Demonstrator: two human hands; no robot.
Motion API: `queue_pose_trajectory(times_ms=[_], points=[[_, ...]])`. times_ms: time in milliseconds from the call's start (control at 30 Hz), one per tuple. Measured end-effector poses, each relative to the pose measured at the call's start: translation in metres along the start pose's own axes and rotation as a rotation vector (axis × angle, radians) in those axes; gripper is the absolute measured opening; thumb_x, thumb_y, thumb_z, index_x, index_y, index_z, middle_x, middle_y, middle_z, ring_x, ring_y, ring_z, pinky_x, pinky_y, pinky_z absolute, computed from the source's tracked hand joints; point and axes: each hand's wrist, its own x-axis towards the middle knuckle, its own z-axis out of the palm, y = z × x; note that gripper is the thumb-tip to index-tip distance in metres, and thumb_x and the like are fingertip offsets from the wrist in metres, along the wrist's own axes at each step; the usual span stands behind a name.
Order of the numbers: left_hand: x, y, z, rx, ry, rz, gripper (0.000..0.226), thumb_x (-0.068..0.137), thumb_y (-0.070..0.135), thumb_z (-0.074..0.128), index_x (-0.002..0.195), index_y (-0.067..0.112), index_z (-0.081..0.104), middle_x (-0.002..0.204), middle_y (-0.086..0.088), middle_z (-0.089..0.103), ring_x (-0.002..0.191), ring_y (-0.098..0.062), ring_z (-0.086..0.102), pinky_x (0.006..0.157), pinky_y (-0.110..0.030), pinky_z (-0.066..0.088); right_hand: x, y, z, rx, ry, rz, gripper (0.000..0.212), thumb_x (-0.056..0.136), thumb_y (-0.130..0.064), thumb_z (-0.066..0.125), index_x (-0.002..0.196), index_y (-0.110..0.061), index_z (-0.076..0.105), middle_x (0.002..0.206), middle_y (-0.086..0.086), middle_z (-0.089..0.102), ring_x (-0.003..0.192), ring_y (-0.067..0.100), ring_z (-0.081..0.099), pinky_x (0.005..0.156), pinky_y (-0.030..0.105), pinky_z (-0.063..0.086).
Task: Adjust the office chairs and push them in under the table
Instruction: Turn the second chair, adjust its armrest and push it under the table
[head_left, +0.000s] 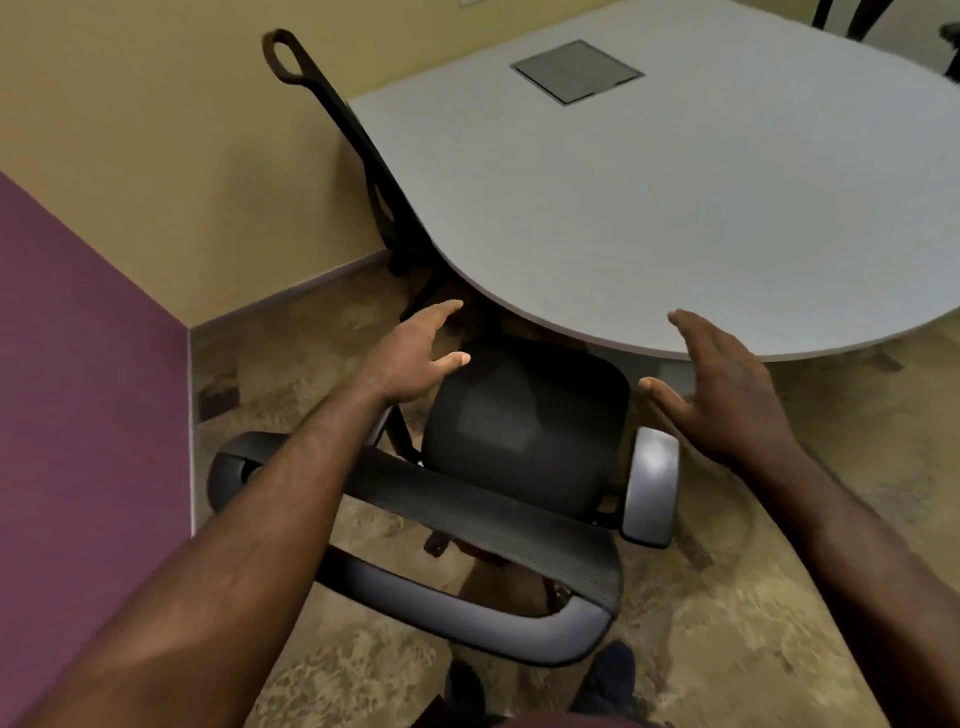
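Patterned carpet (727, 623) underfoot, grey table (675, 208) ahead; both hands spread, grasping nothing — left hand (415, 353) and right hand (727, 395) hover over the office chair (524, 426); no readable writing.

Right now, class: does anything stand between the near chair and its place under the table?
Nothing visible does. The chair's seat already meets the table edge; both hands, left hand and right hand, hover open above it.

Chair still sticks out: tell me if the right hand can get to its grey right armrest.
Probably yes: the open right hand hovers just above the grey right armrest, with nothing between them.
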Motion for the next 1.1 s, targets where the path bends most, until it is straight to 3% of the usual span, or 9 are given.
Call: queue_pose_trajectory(times_ms=[300,433,567,633,733,833,1000,1100], points=[[-0.071,-0.071,-0.065,0.027,-0.002,0.098,0.062,0.090,0.039,0.065,0.145,0.033,0.038,0.148,0.004,0.044,0.132,-0.011,0.043,0.101,-0.027,0.038,-0.044,-0.115,-0.007,0.023,-0.029,0.106,0.075,0.082,-0.046,0.065,0.144,-0.017,0.034,0.141,0.009,0.048,0.128,0.027,0.044,0.101,0.046,0.039],[-0.106,-0.095,-0.081,0.030,0.007,0.218,0.041,0.089,0.040,0.064,0.129,0.032,0.055,0.124,0.015,0.057,0.112,-0.003,0.053,0.084,-0.016,0.040,-0.079,-0.158,0.001,0.044,-0.064,0.128,0.071,0.085,-0.050,0.062,0.145,-0.020,0.037,0.148,0.001,0.042,0.134,0.019,0.038,0.107,0.042,0.036],[-0.143,-0.104,-0.078,0.042,-0.006,0.351,0.012,0.087,0.037,0.066,0.096,0.029,0.068,0.092,0.017,0.060,0.086,-0.007,0.057,0.070,-0.025,0.049,-0.115,-0.190,0.014,0.037,-0.104,0.176,0.059,0.087,-0.053,0.057,0.138,-0.027,0.045,0.141,-0.007,0.047,0.127,0.013,0.044,0.097,0.037,0.044],[-0.157,-0.108,-0.074,0.014,0.008,0.375,0.025,0.086,0.046,0.059,0.085,0.024,0.070,0.085,0.013,0.060,0.082,-0.009,0.056,0.067,-0.032,0.051,-0.130,-0.201,0.021,0.035,-0.092,0.179,0.042,0.088,-0.053,0.055,0.124,-0.030,0.054,0.124,-0.011,0.054,0.113,0.012,0.050,0.086,0.032,0.046],[-0.163,-0.115,-0.072,-0.008,0.119,0.443,0.028,0.086,0.046,0.063,0.081,0.019,0.068,0.084,0.009,0.057,0.080,-0.013,0.054,0.065,-0.031,0.049,-0.144,-0.212,0.032,0.012,-0.033,0.166,0.026,0.091,-0.056,0.049,0.095,-0.031,0.056,0.095,-0.016,0.050,0.086,0.012,0.051,0.070,0.032,0.044],[-0.166,-0.116,-0.070,0.007,0.212,0.562,0.036,0.084,0.049,0.069,0.070,0.016,0.063,0.075,0.007,0.053,0.069,-0.014,0.051,0.059,-0.027,0.042,-0.145,-0.215,0.034,-0.013,0.037,0.161,0.033,0.090,-0.060,0.049,0.081,-0.028,0.051,0.081,-0.012,0.047,0.075,0.016,0.045,0.064,0.036,0.039],[-0.178,-0.111,-0.060,0.161,0.060,0.597,0.055,0.072,0.078,0.063,0.062,0.025,0.052,0.061,0.013,0.045,0.052,-0.008,0.047,0.049,-0.022,0.030,-0.151,-0.217,0.036,-0.135,-0.040,-0.048,0.054,0.080,-0.074,0.054,0.071,-0.020,0.055,0.072,-0.005,0.049,0.064,0.018,0.048,0.055,0.033,0.039],[-0.175,-0.110,-0.061,0.195,0.032,0.583,0.064,0.064,0.088,0.058,0.057,0.025,0.049,0.053,0.011,0.045,0.046,-0.008,0.047,0.048,-0.021,0.026,-0.151,-0.216,0.035,-0.198,-0.118,-0.076,0.062,0.072,-0.083,0.053,0.064,-0.022,0.057,0.063,-0.007,0.051,0.053,0.015,0.052,0.049,0.025,0.030]])
